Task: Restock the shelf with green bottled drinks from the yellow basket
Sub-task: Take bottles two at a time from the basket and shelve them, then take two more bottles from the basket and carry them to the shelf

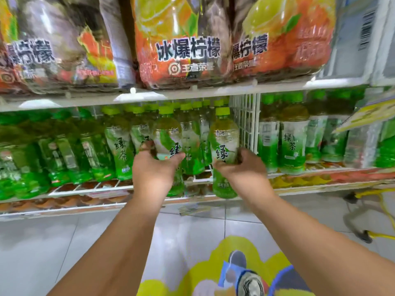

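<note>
Head cam: left hand (154,167) grips one green bottle (168,142), right hand (241,167) another (224,146), both at shelf (162,97) front w/ stocked rows. Full, prob. heavyish, slick plastic; best held mid-body, at the label.

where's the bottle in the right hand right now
In the head view, right of centre: the right hand holds the bottle upright at the shelf front, beside the white wire divider.
</note>
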`<control>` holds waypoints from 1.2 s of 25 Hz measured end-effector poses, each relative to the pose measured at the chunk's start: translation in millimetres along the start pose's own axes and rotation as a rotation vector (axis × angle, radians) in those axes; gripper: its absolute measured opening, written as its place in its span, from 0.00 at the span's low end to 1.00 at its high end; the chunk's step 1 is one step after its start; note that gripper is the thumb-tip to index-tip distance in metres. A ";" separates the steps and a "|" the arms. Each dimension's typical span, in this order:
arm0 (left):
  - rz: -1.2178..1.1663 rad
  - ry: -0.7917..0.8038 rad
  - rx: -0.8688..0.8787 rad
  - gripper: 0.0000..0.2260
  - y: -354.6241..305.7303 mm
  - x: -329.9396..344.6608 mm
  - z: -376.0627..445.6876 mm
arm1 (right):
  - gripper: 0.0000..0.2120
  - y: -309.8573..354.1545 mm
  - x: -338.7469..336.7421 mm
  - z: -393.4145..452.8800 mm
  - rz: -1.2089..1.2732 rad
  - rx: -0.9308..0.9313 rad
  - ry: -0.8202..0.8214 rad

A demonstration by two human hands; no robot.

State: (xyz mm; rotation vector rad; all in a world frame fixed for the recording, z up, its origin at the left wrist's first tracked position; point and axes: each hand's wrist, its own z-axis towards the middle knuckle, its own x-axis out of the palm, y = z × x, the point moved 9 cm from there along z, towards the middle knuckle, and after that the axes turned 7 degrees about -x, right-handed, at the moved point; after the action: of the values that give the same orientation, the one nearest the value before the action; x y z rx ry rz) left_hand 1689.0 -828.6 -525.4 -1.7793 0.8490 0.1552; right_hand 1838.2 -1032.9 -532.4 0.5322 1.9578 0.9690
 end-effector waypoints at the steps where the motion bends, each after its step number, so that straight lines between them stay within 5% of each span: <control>1: -0.005 -0.009 -0.009 0.23 1.3 3.5 9.4 | 0.17 3.8 0.5 6.5 0.017 -0.005 0.017; 4: 0.026 -0.036 0.008 0.23 2.6 11.6 26.4 | 0.34 1.8 2.5 24.8 0.125 0.008 -0.007; 9: 0.162 -0.096 0.114 0.20 -9.0 18.0 45.9 | 0.21 13.2 17.7 46.7 0.118 -0.054 -0.048; 13: 0.388 -0.065 0.135 0.31 -10.8 29.0 55.4 | 0.16 8.8 30.0 62.4 0.083 -0.017 -0.026; 16: 0.374 -0.065 0.161 0.34 -11.7 26.5 46.9 | 0.26 1.0 34.6 67.1 0.023 -0.022 0.015; 21: 0.528 -0.038 0.318 0.33 -20.7 11.5 27.1 | 0.33 14.7 30.4 43.8 -0.316 -0.093 0.092; 26: 0.995 -0.023 0.518 0.36 -45.1 -34.2 -28.9 | 0.39 71.8 5.8 -18.7 -0.881 -0.443 0.258; 30: 1.050 -0.095 0.617 0.37 -70.5 -77.9 -102.9 | 0.40 113.1 -25.3 -84.2 -0.921 -0.614 0.190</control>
State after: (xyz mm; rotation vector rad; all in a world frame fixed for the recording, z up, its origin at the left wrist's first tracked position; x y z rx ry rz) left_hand 1644.5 -872.3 -392.2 -0.6291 1.4957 0.5770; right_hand 1780.5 -1017.2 -402.2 -0.7719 1.6352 0.9283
